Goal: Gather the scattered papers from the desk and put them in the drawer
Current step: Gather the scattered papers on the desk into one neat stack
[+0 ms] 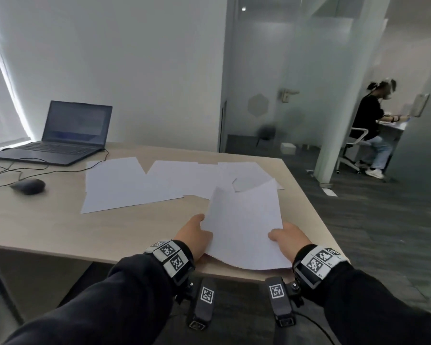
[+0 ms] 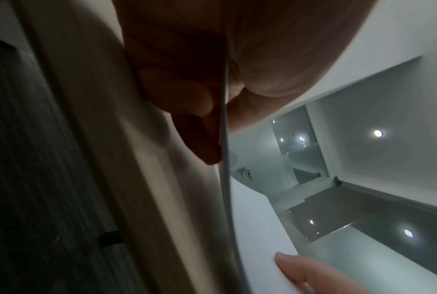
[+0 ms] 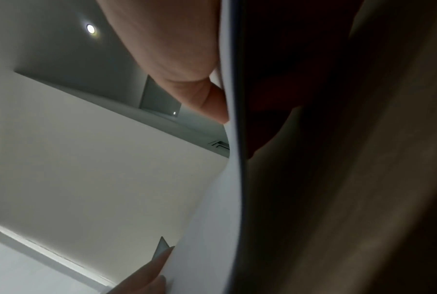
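Both hands hold a thin stack of white papers [image 1: 244,225] over the desk's near right corner, its far end tilted up. My left hand [image 1: 194,232] pinches the stack's left edge, thumb on top and fingers underneath. My right hand [image 1: 286,236] pinches the right edge the same way. In the left wrist view the held stack [image 2: 257,228] shows edge-on between thumb and fingers; the right wrist view shows the held stack [image 3: 212,218] likewise. Several more white sheets [image 1: 139,183] lie scattered and overlapping across the middle of the wooden desk [image 1: 35,220]. No drawer is in view.
An open laptop [image 1: 60,138] sits at the desk's far left with a black mouse [image 1: 29,186] and cables in front of it. Beyond the desk's right edge is grey carpet. Another person [image 1: 368,125] sits at a far desk behind a glass partition.
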`<state>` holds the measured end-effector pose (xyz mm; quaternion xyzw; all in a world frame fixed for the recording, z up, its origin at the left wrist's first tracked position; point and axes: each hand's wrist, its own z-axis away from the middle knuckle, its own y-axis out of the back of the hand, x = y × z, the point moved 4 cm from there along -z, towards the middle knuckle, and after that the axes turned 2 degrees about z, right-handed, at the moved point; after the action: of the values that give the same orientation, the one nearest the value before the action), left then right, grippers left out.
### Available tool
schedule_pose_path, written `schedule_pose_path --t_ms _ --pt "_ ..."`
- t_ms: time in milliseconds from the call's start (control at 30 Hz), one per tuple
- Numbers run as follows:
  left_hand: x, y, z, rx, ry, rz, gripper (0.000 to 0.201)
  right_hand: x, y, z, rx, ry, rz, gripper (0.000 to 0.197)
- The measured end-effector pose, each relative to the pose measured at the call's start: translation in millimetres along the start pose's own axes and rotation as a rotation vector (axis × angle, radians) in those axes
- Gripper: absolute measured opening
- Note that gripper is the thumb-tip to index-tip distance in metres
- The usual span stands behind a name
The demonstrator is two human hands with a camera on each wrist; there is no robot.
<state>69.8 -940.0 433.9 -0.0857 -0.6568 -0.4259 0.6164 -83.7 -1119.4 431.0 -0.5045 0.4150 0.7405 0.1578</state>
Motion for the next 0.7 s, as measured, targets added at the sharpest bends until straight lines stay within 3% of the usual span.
schedule_pose_path --t_ms 267,367,433,567,700 --pt "-5 -1 8 -0.034 0.021 -0.187 0.054 15 31 17 0.031 -0.118 0.015 0.013" --pt "-6 5 11 -0.095 -0.008 -0.237 0.032 24 49 25 0.073 -0.237 -0.047 0.014" --pt "-9 8 11 -0.132 -0.035 -0.241 0.017 22 66 26 0.142 -0.233 0.015 0.017" --pt "-15 18 6 -0.138 -0.040 -0.139 0.014 1 75 15 0.157 -0.170 -0.018 0.027" --pt "-23 42 -4 -0.046 -0.037 0.158 0.014 -26 42 -8 0.080 -0.156 -0.206 0.022"
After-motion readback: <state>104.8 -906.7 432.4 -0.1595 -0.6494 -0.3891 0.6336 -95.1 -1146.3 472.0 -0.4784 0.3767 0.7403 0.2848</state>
